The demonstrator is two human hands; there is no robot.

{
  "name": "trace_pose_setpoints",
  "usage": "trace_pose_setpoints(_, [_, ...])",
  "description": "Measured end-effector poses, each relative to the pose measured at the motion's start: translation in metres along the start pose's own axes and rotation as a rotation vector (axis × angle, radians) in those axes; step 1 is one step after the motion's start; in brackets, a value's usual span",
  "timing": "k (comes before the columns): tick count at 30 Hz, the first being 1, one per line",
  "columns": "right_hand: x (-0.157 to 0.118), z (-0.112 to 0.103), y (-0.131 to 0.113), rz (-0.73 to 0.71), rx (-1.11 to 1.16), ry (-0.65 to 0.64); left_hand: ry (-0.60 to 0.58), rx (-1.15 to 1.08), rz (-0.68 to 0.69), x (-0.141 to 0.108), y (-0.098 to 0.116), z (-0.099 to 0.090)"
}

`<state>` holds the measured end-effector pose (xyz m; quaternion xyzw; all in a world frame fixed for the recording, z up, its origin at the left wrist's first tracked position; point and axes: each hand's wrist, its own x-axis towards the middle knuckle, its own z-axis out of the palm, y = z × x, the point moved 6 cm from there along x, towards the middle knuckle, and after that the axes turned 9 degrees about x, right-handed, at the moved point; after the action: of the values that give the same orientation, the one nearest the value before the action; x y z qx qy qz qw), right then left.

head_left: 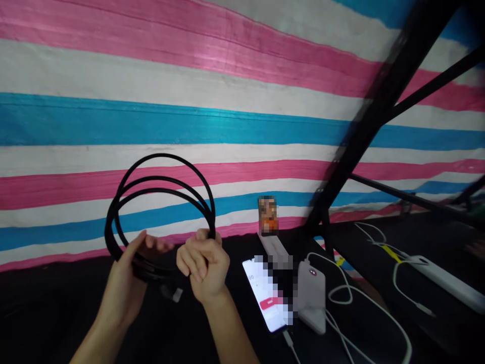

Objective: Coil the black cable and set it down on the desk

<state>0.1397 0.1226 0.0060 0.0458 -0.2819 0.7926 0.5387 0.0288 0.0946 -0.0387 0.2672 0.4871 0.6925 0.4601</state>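
A black cable [161, 178] is wound in several loose loops that stand up above my hands. My right hand [204, 260] is closed in a fist around the right side of the coil. At the lower left, my left hand [131, 275] is curled about the loops, its thumb upward and its fingers bent inward; part of its hold is hidden. A connector with a light metal tip [177, 294] hangs below the coil, between my wrists.
Right of my hands lie a lit phone [261, 293], a pale power bank [312, 298] and white cables [373, 296]. A white power strip [447, 283] lies farther right. Black metal bars [352, 136] slant before a striped sheet [189, 121]. The dark surface [45, 308] extends left.
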Motion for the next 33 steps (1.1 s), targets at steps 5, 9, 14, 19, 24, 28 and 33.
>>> trace_pose_setpoints(5, [0.012, -0.029, -0.01, 0.103, -0.591, 0.189, 0.169, 0.144, 0.09, -0.001, 0.029, -0.028])
trace_pose_setpoints(9, [0.014, -0.048, -0.018, 0.04, -0.984, 0.266, 0.171, 0.359, 0.195, 0.004, 0.036, -0.037])
trace_pose_setpoints(14, [0.018, -0.06, -0.011, -0.083, -1.439, 0.212, 0.106, 0.713, 0.226, 0.019, 0.02, -0.039])
trace_pose_setpoints(19, [0.022, -0.095, 0.004, 0.206, -1.568, 0.281, -0.034, 0.995, 0.059, 0.035, -0.007, -0.05])
trace_pose_setpoints(24, [0.021, -0.129, 0.026, 0.537, -1.632, 0.235, -0.105, 1.342, 0.018, 0.055, -0.03, -0.068])
trace_pose_setpoints(28, [0.022, -0.15, 0.039, 0.618, -1.699, 0.224, -0.143, 1.5, 0.008, 0.069, -0.055, -0.072])
trace_pose_setpoints(33, [0.023, -0.159, 0.049, 0.566, -1.834, 0.187, -0.179, 1.662, 0.019, 0.075, -0.084, -0.065])
